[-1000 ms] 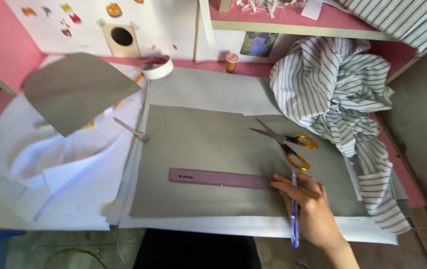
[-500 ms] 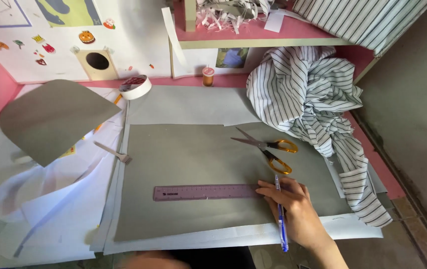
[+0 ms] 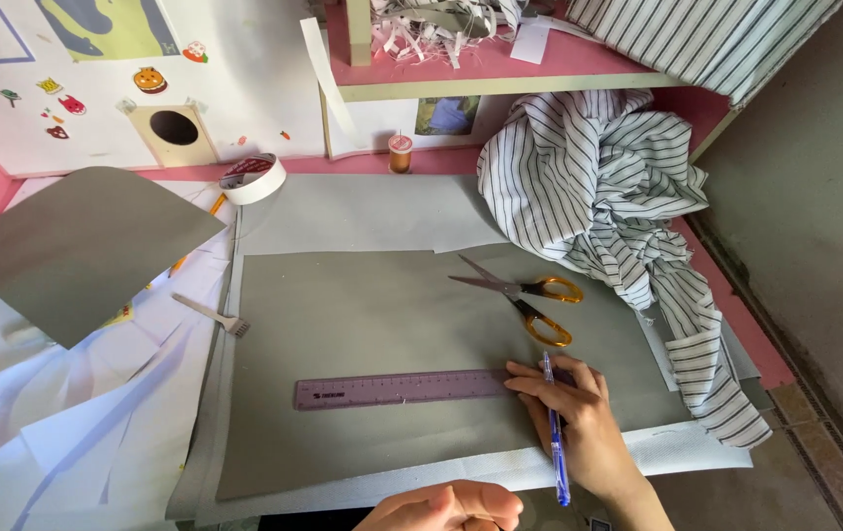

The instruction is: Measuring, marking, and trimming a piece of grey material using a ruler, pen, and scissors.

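A pink table fills most of the frame, its bare edge showing along the right side and as a strip at the back. At the upper left, a white wall panel carries small coloured stickers and a beige square with a round dark hole. Across the top centre runs a pink shelf with a pale front edge; a small photo sits under it. Down the right side lies a grey, rough floor, possibly concrete, with reddish tiles at the lower right. Soft daylight falls evenly, with faint shadows.
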